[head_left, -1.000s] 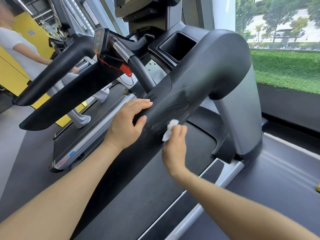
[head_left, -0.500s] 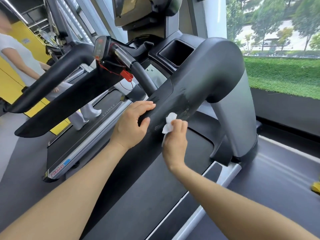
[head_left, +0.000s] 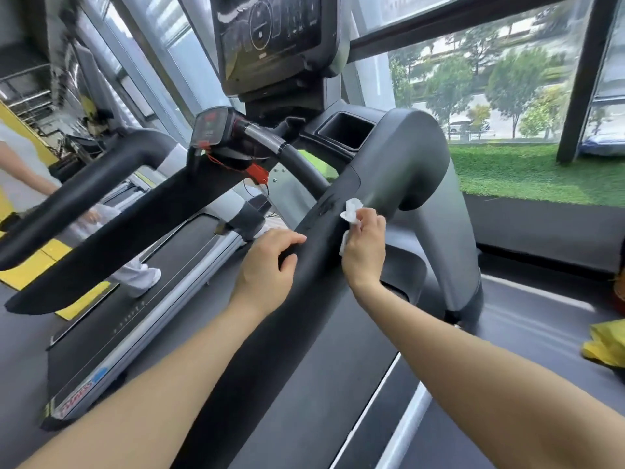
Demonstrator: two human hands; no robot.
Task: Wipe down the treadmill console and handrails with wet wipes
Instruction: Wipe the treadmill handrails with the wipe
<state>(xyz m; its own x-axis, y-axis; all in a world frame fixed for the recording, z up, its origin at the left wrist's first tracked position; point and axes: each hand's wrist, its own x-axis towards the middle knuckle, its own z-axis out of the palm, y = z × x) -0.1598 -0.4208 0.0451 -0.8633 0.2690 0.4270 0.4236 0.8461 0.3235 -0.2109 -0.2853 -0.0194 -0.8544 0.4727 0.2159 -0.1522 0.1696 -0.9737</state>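
- A neighbouring treadmill [head_left: 111, 336] stands to the left, with a red-lettered label at its near end.
- Another person in white clothes [head_left: 20, 177] stands on it, 1 white shoe [head_left: 142, 277] on the belt.
- Yellow wall panels [head_left: 20, 130] sit behind.
- A crumpled yellow bag [head_left: 605, 343] lies at the right edge.
- Through the window: green turf [head_left: 527, 174], trees [head_left: 514, 79] and a parked car [head_left: 461, 126].

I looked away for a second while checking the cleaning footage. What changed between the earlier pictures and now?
The right hand slid the wet wipe further up the right handrail, toward its bend. The camera tilted up, bringing the console screen into view. The left hand stayed gripping the same handrail, and the right hand still pinches the wipe.
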